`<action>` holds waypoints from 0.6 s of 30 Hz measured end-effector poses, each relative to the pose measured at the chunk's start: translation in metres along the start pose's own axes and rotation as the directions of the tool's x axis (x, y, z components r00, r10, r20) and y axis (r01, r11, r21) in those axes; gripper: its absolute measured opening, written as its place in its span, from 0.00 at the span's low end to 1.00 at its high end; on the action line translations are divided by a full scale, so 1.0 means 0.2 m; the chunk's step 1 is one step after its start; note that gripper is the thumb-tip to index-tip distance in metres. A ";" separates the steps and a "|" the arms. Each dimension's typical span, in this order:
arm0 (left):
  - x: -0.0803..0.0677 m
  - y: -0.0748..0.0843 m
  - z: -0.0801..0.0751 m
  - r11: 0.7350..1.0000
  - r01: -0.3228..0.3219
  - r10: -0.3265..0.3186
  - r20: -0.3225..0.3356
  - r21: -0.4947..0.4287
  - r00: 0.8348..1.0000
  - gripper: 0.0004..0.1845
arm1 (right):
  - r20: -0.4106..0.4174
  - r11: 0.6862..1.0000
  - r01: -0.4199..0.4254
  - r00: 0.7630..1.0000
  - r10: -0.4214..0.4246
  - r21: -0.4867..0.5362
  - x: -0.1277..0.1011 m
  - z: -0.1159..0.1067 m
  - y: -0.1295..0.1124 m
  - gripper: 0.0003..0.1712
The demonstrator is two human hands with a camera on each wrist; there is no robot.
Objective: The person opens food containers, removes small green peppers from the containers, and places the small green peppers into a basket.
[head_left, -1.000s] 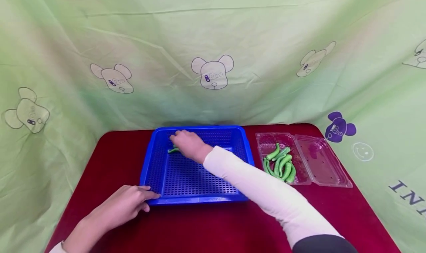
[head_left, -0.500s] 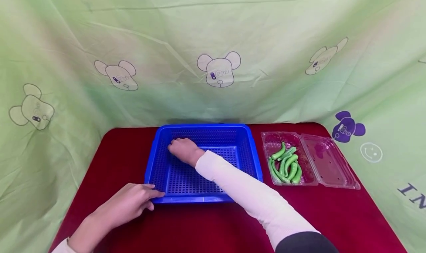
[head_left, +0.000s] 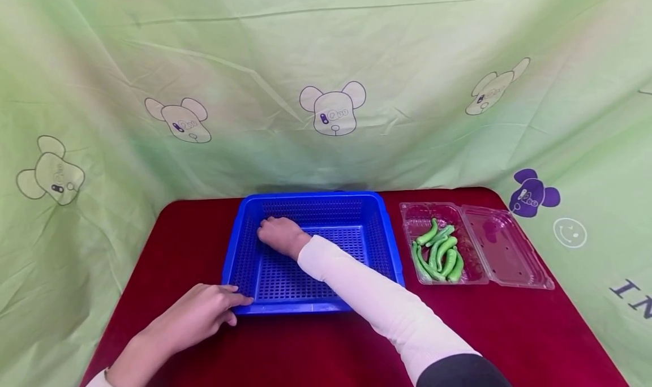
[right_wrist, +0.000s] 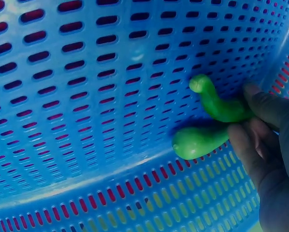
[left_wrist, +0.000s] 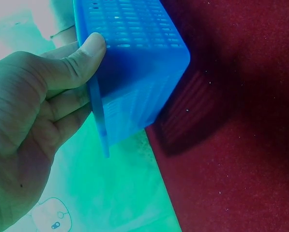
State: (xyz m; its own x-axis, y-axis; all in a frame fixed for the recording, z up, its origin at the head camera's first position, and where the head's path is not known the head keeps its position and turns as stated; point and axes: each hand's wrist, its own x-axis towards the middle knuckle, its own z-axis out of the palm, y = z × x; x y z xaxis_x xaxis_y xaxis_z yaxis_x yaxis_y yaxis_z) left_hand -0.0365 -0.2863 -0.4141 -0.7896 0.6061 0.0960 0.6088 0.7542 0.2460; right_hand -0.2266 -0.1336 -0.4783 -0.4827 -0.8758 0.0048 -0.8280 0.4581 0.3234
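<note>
Basket (head_left: 295, 306): Stood upright on the red table (head_left: 285, 353), blue and slotted through its walls and floor.
Left hand (head_left: 201, 308): Clamped on the Basket's near-left corner, with thumb to the outside and other fingers over the top.
Right hand (head_left: 282, 234): Reached down into the Basket's far-left part, well apart from the Left hand, and pinched the first pepper (right_wrist: 219, 104) between thumb and fingers.
First pepper's place: Lay inside the Basket's far-left part, green and curved, poking its blunt end out of the grip.
Second pepper (right_wrist: 195, 143): Lay in the Basket just beside the first, partly covered by fingers; could not tell whether also gripped.
Box (head_left: 471, 265): Stood near the Basket, on its right, in clear plastic.
Lid (head_left: 501, 251): Lay folded open on the side farther from the Basket.
Box peppers (head_left: 442, 257): Lay bunched in the Box, right of the Basket, all green.
Sleeve (head_left: 356, 285): Stretched over the Basket's near-right part, white below a dark upper section.
Curtain (head_left: 326, 47): Hung behind the Basket, pale green, printed with mouse heads (head_left: 335, 113).
</note>
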 end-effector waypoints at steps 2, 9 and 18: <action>0.00 0.00 0.00 1.000 -0.010 0.010 -0.005 0.003 1.000 0.18 | -0.004 1.000 0.002 1.000 -0.002 -0.005 0.00 -0.01 0.00 0.15; -0.01 0.00 0.01 1.000 -0.003 0.003 -0.008 0.005 1.000 0.18 | -0.037 0.999 0.020 0.999 -0.018 0.042 -0.12 -0.16 0.16 0.10; -0.01 0.01 0.00 0.999 0.030 -0.030 0.013 -0.010 0.999 0.18 | -0.072 0.977 -0.072 0.993 0.088 0.203 -0.68 -0.25 0.77 0.11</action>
State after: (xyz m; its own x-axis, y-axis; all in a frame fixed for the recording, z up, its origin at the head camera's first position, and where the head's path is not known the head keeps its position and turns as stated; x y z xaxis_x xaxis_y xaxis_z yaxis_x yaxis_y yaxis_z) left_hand -0.0339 -0.2866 -0.4133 -0.8065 0.5864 0.0755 0.5839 0.7697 0.2583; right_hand -0.2744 0.0493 -0.3819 -0.5319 -0.8407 0.1019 -0.8317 0.5412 0.1237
